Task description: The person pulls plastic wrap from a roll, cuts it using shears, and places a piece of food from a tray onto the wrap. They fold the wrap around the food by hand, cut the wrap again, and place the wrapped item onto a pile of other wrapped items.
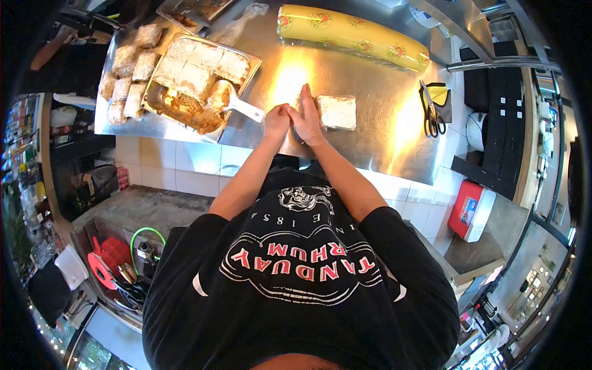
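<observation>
My left hand [277, 121] is over the metal table near its front edge, its fingers curled together against my right hand's thumb side. Whatever the curled fingers hold, if anything, is hidden. My right hand [308, 122] has its fingers stretched out and stands on edge, just left of a white-topped square food portion [337, 112]. That portion looks covered in clear plastic film. To the left, a metal tray [253, 69] holds several cut white-topped portions over a brown, saucy layer. In its emptied corner rests a serving spatula [246, 110], the white handle pointing toward my left hand.
Several film-wrapped portions [123, 60] lie left of the tray. A big yellow-labelled roll of plastic film [354, 36] spans the table's back. Black-handled scissors [433, 125] lie at the right edge. Another tray [213, 7] and crumpled plastic [240, 23] sit behind. Another person's arm [50, 49] shows upper left.
</observation>
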The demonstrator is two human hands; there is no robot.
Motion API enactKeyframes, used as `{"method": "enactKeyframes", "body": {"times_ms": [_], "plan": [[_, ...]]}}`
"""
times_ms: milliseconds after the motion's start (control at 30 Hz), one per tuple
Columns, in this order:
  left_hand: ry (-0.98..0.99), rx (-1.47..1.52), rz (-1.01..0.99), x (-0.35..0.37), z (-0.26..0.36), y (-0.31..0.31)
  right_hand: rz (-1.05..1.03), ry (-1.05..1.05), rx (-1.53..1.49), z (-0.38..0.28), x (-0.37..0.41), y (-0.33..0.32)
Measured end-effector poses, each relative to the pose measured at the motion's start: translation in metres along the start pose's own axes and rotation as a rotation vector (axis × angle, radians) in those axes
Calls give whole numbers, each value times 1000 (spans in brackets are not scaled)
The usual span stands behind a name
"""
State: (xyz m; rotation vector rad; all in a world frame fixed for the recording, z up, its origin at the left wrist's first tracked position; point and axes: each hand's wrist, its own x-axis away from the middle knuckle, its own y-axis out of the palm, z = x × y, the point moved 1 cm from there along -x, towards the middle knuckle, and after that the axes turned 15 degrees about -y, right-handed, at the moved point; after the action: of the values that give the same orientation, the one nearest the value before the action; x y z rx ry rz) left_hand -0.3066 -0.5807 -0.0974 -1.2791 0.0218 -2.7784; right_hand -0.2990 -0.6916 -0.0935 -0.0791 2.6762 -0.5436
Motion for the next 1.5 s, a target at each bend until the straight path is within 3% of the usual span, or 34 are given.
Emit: {"method": "enactKeyframes", "body": {"times_ms": [100, 133, 200, 233, 300, 367, 400, 467, 533, 600, 667, 733, 800, 867, 900, 967, 1000, 1033, 1067, 1100, 1133, 1167, 1233, 1267, 1300, 1333, 1400, 1467, 1500], "plan": [[43, 24, -3, -2, 0, 14, 119, 100, -276, -9, -3, -9], [85, -116, -41, -21, -10, 13, 151, 111, -401, -17, -8, -18], [79, -261, 276, -31, -13, 23, 160, -62, -31, -57, -17, -68], [93, -254, 295, -45, -15, 17, 215, -33, 73, -52, -17, -87], [159, -187, 138, -56, -35, 25, 274, 25, 198, -28, -1, -117], [131, -74, 102, -17, -6, 28, 98, 270, 535, 13, 7, -127], [113, 49, 85, -4, 9, 27, 101, 274, 536, 16, 4, -128], [169, -40, 141, 2, 11, 28, -50, 425, 385, 13, 4, -121], [604, -147, 175, 25, 29, 33, -39, 429, 361, 15, 8, -118], [585, -135, 176, 49, 43, 47, -21, 425, 336, 17, 7, -114], [731, -364, 214, 71, 49, 66, -25, 383, 427, 17, 11, -112], [711, -403, 178, 76, 47, 84, -22, 339, 409, 34, 21, -106], [885, -597, 261, 73, 46, 100, -11, 294, 388, 50, 24, -111], [881, -751, 286, 74, 43, 114, -82, 374, -100, 62, 25, -122], [872, -891, 310, 77, 43, 123, -86, 370, -109, 63, 24, -127], [871, -943, 360, 89, 35, 144, 233, 633, -1142, 65, 25, -128], [874, -994, 399, 96, 33, 151, 291, 719, -1405, 64, 24, -132], [739, -1026, 334, 101, 35, 154, 266, 736, -1407, 63, 24, -135], [729, -1033, 351, 102, 35, 153, 212, 734, -1324, 65, 24, -141], [703, -912, 241, 104, 34, 150, 115, 693, -1109, 66, 22, -148], [672, -785, 134, 108, 32, 145, -19, 606, -779, 66, 20, -157], [663, -785, 150, 113, 32, 135, -116, 476, -439, 65, 17, -164], [791, -906, 48, 128, 37, 114, -116, 213, 108, 45, 9, -178], [784, -908, 69, 132, 35, 111, -55, 36, 176, 30, 4, -179], [781, -846, 223, 136, 34, 108, -39, -167, 180, 17, -3, -177], [775, -780, 378, 137, 31, 105, -47, -182, 162, 3, -9, -172], [782, -833, 481, 116, 11, 97, -402, -447, 414, -27, -18, -159], [800, -884, 562, 99, 4, 95, -411, -567, 409, -23, -13, -141], [701, -1026, 576, 97, 2, 92, -469, -494, 458, -12, -10, -137]]}}
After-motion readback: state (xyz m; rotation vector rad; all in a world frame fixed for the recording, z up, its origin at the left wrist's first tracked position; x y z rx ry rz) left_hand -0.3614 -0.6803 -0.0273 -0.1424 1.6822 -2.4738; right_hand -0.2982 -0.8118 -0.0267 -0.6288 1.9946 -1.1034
